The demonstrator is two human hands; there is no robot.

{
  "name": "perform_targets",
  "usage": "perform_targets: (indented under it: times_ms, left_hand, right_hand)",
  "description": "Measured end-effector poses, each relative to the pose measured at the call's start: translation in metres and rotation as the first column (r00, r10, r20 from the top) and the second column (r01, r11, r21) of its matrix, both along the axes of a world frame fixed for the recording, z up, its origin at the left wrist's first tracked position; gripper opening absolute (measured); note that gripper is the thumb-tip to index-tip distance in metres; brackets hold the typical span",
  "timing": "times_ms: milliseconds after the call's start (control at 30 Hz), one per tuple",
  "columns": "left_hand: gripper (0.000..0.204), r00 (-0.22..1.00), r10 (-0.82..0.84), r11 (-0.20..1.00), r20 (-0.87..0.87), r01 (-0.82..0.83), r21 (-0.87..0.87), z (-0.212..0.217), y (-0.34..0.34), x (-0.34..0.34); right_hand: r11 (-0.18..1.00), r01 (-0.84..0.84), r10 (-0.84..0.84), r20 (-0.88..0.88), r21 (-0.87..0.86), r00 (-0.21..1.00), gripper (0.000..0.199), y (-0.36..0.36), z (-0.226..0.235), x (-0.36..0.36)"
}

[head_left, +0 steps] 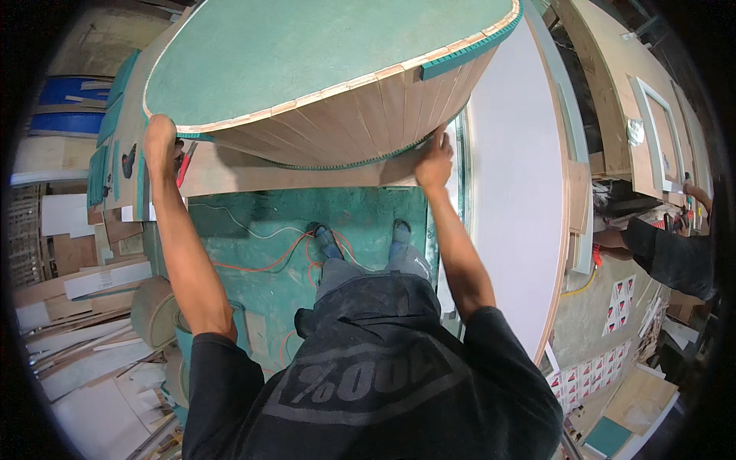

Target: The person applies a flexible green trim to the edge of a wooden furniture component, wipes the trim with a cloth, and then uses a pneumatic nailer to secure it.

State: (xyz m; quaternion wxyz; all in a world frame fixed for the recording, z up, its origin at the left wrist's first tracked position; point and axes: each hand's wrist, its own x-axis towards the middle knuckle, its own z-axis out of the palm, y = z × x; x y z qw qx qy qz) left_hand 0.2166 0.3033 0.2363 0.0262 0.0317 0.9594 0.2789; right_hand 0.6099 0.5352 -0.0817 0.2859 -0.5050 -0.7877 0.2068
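A large rounded wooden piece fills the far middle, with a green top face and a curved side of narrow wood slats. Green notched trim runs along part of its upper rim, and a similar dark green edge follows the lower rim. My left hand is closed over the piece's left corner, its fingertips mostly hidden. My right hand grips the lower rim at the right, fingers pointing up against the slats. Red-handled pliers lie beside my left wrist on the wooden bench.
A power tool lies left of the pliers. Orange and white cords cross the green floor around my feet. A long white panel stretches along the right. Scrap boards pile up at left. Another person's arm works at far right.
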Motion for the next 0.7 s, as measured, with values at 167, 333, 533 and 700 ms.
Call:
perform_targets:
  times_ms: [167,333,533,700]
  left_hand:
    - [0.039,0.997,-0.059,0.99,0.041,0.054,0.132,-0.017,0.005,-0.028]
    - [0.039,0.997,-0.027,0.993,0.074,0.019,0.113,-0.007,0.004,-0.016]
    - [0.043,0.992,-0.026,0.969,0.126,-0.006,0.248,-0.011,0.012,-0.011]
    - [0.056,0.969,-0.109,0.901,0.221,0.002,0.435,-0.012,-0.003,0.003]
  right_hand:
    - [0.998,0.016,-0.025,0.191,0.053,0.981,0.055,-0.065,0.018,-0.032]
    - [0.641,-0.658,0.741,0.095,-0.395,0.665,0.034,-0.119,0.071,-0.054]
    - [0.424,-0.785,0.845,-0.115,-0.452,0.523,0.034,-0.14,0.026,-0.014]
    - [0.565,-0.547,0.754,0.118,-0.618,0.646,0.034,-0.096,-0.058,0.106]
